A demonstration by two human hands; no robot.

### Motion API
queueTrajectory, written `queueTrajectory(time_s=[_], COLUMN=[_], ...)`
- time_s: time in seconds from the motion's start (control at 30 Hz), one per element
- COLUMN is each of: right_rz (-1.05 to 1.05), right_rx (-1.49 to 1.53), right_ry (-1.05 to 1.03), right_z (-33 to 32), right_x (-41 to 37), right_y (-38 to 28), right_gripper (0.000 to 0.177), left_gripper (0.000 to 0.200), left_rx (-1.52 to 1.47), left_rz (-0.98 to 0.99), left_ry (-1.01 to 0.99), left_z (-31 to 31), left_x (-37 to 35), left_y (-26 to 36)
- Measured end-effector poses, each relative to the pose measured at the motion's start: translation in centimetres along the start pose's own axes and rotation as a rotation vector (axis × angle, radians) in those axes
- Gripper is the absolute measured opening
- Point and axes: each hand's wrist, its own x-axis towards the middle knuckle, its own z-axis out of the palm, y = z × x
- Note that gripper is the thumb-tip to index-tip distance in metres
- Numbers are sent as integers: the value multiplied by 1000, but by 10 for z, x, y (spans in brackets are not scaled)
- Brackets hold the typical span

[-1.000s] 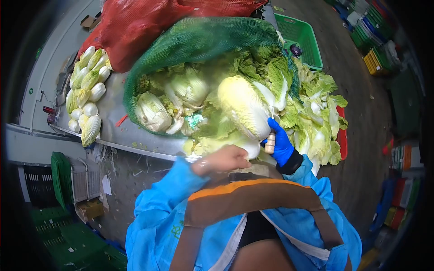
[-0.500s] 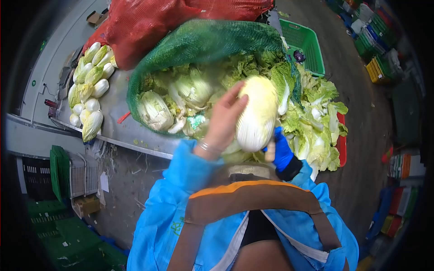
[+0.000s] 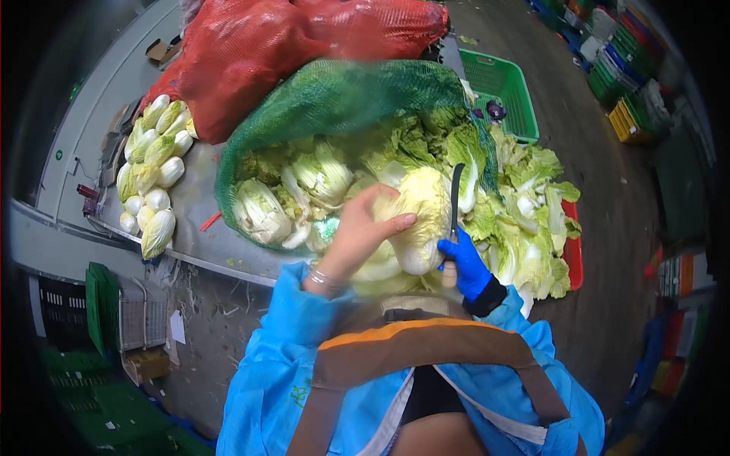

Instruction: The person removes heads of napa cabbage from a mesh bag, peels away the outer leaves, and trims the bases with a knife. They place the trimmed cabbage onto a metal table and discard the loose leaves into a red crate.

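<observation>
My left hand [image 3: 362,232], bare with bangles at the wrist, grips a pale napa cabbage [image 3: 423,216] from its left side, thumb across the front. In my blue-gloved right hand [image 3: 471,267] is a knife [image 3: 455,201] with a dark blade and a light wooden handle. The blade points up, close along the cabbage's right side; whether it touches cannot be told. Behind the hands lies an open green mesh sack [image 3: 304,95] holding several untrimmed napa cabbages [image 3: 261,213]. Loose outer leaves [image 3: 532,228] are heaped to the right.
Trimmed cabbages [image 3: 156,178] are piled at the left of the metal table [image 3: 199,199]. Red mesh sacks [image 3: 251,64] stand behind. A green crate [image 3: 498,76] is at back right, and a red crate [image 3: 573,243] sits under the leaves. More crates [image 3: 125,410] are at lower left.
The cabbage has come slightly lower and left, turned in my left hand. My right hand has risen, and the knife blade now shows upright beside the cabbage.
</observation>
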Motion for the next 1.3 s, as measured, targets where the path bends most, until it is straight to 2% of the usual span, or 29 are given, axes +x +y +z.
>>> queueTrajectory(time_s=[0.07, 0.1, 0.13, 0.2, 0.23, 0.27, 0.3, 0.33, 0.4, 0.43, 0.47, 0.5, 0.53, 0.57, 0.6, 0.63, 0.67, 0.7, 0.73, 0.8, 0.83, 0.9, 1.0, 1.07, 1.13, 1.17, 1.2, 1.23, 1.3], right_rz=[102, 58, 54, 373, 321, 314, 358, 403, 457, 559, 246, 131, 62, 14, -110, -193, -79, -74, -66, -69, -19, 88, 162, 180, 172, 155, 148, 150, 178], right_rx=[71, 162, 161, 338, 337, 329, 419, 507, 411, 338, 72, -198, -372, -427, -478, -349, -397, -367, -338, -402, -420, -407, -373, -369, -410, -421, -422, -437, -456], right_ry=[40, 183, 187, 207, 331, 330, 225, 113, 283, 212, 287, 268, 242, 77, 25, -24, -33, -91, -140, -63, -40, -13, 20, 50, 122, 149, 155, 155, 188], right_z=[9, 29, 24, 7, 17, 10, 0, -5, 16, 27, 35, 60, 83, 90, 99, 115, 127, 124, 120, 118, 109, 92, 80, 82, 86, 89, 92, 95, 95], right_x=[4, -1, 0, 5, 13, 16, 17, 20, 12, 0, 8, 7, 8, 11, 16, 19, 16, 21, 26, 39, 44, 45, 42, 48, 54, 58, 61, 64, 68], right_y=[-11, -18, -17, -14, -12, -11, -8, -7, -31, -55, -42, -59, -66, -68, -67, -66, -78, -76, -72, -51, -39, -17, 6, 15, 19, 24, 27, 31, 45], right_gripper=[43, 37, 37, 37, 43, 43, 43, 43, 42, 38, 29, 24, 44, 57, 57, 52, 52, 52, 52, 50, 48, 43, 40, 39, 37, 36, 36, 36, 36], left_gripper=[21, 18, 18, 22, 24, 27, 27, 36, 46, 57, 69, 75, 82, 78, 75, 75, 73, 72, 72, 64, 69, 59, 54, 51, 47, 44, 51, 71, 95], left_rx=[41, 5, 4, 459, 797, 1128, 1125, 1208, 1285, 658, 53, -237, -530, -617, -698, -679, -885, -1094, -1087, -1173, -1141, -967, -862, -782, -183, -540, -342, -243, 60], left_rz=[-84, -140, -139, -78, -137, -199, -192, -288, -392, -277, -113, -201, -256, -169, -78, -29, -45, -69, -50, 76, 97, 27, -22, -163, 111, 91, 220, 343, 497], left_ry=[-224, -378, -382, -972, -928, -857, -848, -791, -700, -591, -418, -371, -332, -262, -211, -158, -185, -228, -209, 5, 7, 375, 473, 654, 585, 699, 781, 809, 1083], left_z=[-6, -12, -13, -14, -6, 3, 0, -6, -15, -19, -29, -34, -34, -29, -33, -53, -68, -82, -98, -135, -163, -198, -255, -299, -428, -395, -436, -455, -500], left_x=[-7, -5, -5, -9, -16, -23, -20, -13, -4, -4, -5, -10, -13, -17, -18, -21, -24, -26, -32, -49, -55, -77, -91, -88, -48, -37, -14, 1, 36], left_y=[9, 14, 10, -8, -20, -33, -51, -73, -82, -80, -75, -66, -54, -38, -24, -15, -9, -6, -2, 5, -9, -13, -9, 0, -44, 57, 81, 118, 148])
